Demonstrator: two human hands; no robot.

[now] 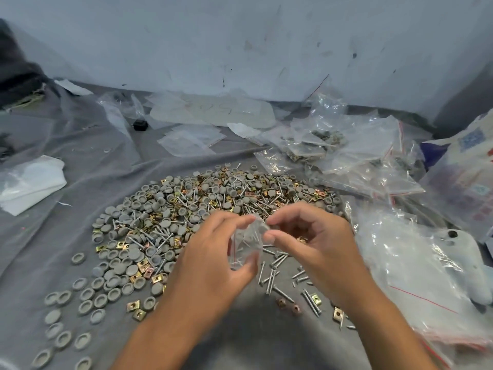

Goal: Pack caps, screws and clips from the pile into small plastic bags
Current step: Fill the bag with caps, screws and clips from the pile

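On the grey cloth-covered counter point(80, 188) we see the broad pile of grey round caps, silver screws and brass square clips point(202, 206). Above its near edge, our left hand point(213, 252) and right hand point(314, 236) pinch a small clear plastic bag point(246, 243) — fingers point(282, 218) closed on its mouth. Sealing appears underway; next, setting it aside — judgement only.

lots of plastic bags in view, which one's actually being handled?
The small clear plastic bag with a red seal line, pinched between the left hand and right hand above the pile. All other bags lie untouched on the grey cloth.
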